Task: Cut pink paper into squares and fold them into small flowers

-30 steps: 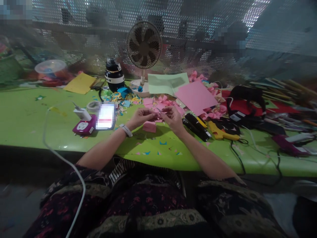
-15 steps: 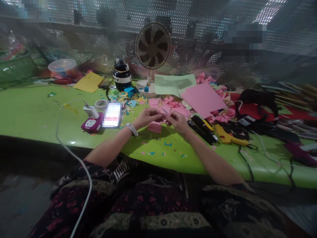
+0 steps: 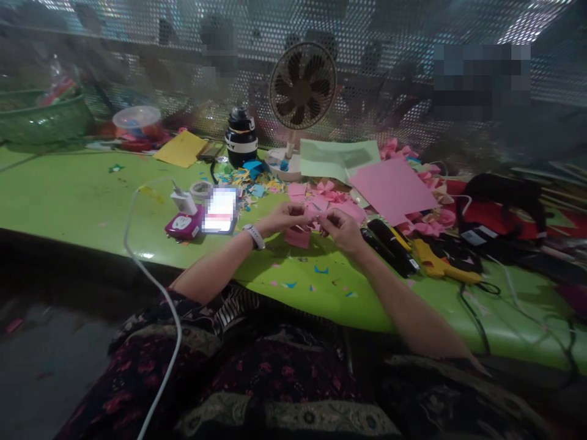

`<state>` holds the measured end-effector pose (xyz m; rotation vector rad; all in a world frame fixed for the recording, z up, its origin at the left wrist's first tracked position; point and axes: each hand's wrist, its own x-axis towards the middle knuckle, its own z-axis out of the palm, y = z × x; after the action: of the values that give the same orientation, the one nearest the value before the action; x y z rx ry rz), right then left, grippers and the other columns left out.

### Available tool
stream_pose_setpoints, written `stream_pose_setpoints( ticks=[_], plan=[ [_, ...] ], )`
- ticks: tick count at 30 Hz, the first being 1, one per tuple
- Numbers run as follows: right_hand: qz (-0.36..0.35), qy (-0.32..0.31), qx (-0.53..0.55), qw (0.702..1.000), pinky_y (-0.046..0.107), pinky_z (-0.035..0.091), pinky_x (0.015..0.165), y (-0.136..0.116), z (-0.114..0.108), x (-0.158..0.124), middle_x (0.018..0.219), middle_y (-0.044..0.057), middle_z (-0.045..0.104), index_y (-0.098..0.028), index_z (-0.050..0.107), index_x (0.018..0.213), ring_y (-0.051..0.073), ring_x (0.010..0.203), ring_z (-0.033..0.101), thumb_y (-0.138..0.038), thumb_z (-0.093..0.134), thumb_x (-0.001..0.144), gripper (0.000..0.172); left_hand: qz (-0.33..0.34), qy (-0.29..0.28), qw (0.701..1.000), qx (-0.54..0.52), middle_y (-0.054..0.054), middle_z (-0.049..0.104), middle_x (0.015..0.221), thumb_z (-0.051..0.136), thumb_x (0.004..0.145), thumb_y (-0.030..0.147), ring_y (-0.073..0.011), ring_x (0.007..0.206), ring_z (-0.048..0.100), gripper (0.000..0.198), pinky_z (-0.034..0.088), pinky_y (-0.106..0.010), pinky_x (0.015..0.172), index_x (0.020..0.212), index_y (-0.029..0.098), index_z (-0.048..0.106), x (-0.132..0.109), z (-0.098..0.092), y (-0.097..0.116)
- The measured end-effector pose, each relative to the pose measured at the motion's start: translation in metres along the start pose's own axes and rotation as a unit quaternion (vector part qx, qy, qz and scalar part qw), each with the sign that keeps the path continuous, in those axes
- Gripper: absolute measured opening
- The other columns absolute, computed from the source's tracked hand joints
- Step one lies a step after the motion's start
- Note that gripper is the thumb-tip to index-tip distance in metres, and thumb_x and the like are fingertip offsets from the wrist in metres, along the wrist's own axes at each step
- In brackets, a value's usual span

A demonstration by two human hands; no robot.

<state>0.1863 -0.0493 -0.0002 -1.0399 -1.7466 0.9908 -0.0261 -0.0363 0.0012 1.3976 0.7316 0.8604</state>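
Observation:
Over the green table, my left hand (image 3: 285,217), with a white watch on its wrist, pinches a small piece of pink paper (image 3: 312,216). My right hand (image 3: 342,228) grips the other side of that piece, its fingers curled close to the left fingertips. Just below the hands lies a pink paper square (image 3: 297,238). Behind them are more pink paper pieces (image 3: 326,189) in a loose pile. Two black staplers (image 3: 393,247) rest to the right of my right hand. The exact shape of the held paper is partly hidden by the fingers.
A lit phone (image 3: 220,211) and a purple power socket (image 3: 186,225) with a white cable are at left. A fan (image 3: 302,87), a black bottle (image 3: 241,138) and large pink sheets (image 3: 393,189) stand or lie behind. A yellow glue gun (image 3: 443,263) lies at right.
The whole view has shifted, so the scene sits further right in the picture. Both hands stay together at the pink paper, which shows a little more between the fingertips.

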Motion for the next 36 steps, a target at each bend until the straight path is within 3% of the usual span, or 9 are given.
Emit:
stream_pose_setpoints(
  ticks=[9, 14, 23, 36],
  plan=[
    [0.002, 0.002, -0.008, 1.000, 0.030, 0.046, 0.053, -0.0024, -0.0003, -0.0018, 0.062, -0.002, 0.060, -0.023, 0.058, 0.075, 0.014, 0.053, 0.056, -0.084, 0.074, 0.070, 0.063, -0.022, -0.025, 0.999, -0.016, -0.008, 0.079, 0.086, 0.083, 0.086, 0.034, -0.0137, 0.075, 0.075, 0.022, 0.061, -0.031, 0.077, 0.087, 0.014, 0.075, -0.0006, 0.0000, -0.0020],
    [-0.001, 0.000, -0.021, 1.000, 0.030, 0.047, 0.054, 0.0008, -0.0013, -0.0026, 0.062, -0.002, 0.061, -0.023, 0.058, 0.077, 0.015, 0.055, 0.058, -0.078, 0.074, 0.076, 0.057, -0.025, -0.023, 0.999, -0.020, -0.009, 0.080, 0.087, 0.082, 0.088, 0.032, -0.0143, 0.076, 0.076, 0.020, 0.062, -0.034, 0.082, 0.090, 0.013, 0.076, 0.0007, 0.0021, -0.0025],
    [0.008, -0.028, -0.005, 1.000, 0.032, 0.051, 0.055, -0.0031, -0.0001, -0.0025, 0.068, -0.001, 0.065, -0.023, 0.061, 0.077, 0.015, 0.055, 0.058, -0.078, 0.074, 0.075, 0.057, -0.014, -0.018, 0.999, -0.025, -0.006, 0.080, 0.085, 0.081, 0.089, 0.031, -0.0116, 0.073, 0.075, 0.017, 0.062, -0.029, 0.079, 0.088, 0.015, 0.075, 0.0044, 0.0006, -0.0055],
    [0.011, -0.048, -0.021, 0.999, 0.031, 0.052, 0.057, 0.0014, -0.0010, -0.0018, 0.069, 0.000, 0.065, -0.023, 0.059, 0.079, 0.015, 0.058, 0.060, -0.065, 0.074, 0.080, 0.045, -0.005, -0.017, 1.000, -0.012, -0.005, 0.079, 0.079, 0.082, 0.087, 0.031, -0.0118, 0.069, 0.074, 0.020, 0.062, -0.028, 0.076, 0.082, 0.014, 0.073, 0.0036, 0.0000, -0.0036]
  ],
)
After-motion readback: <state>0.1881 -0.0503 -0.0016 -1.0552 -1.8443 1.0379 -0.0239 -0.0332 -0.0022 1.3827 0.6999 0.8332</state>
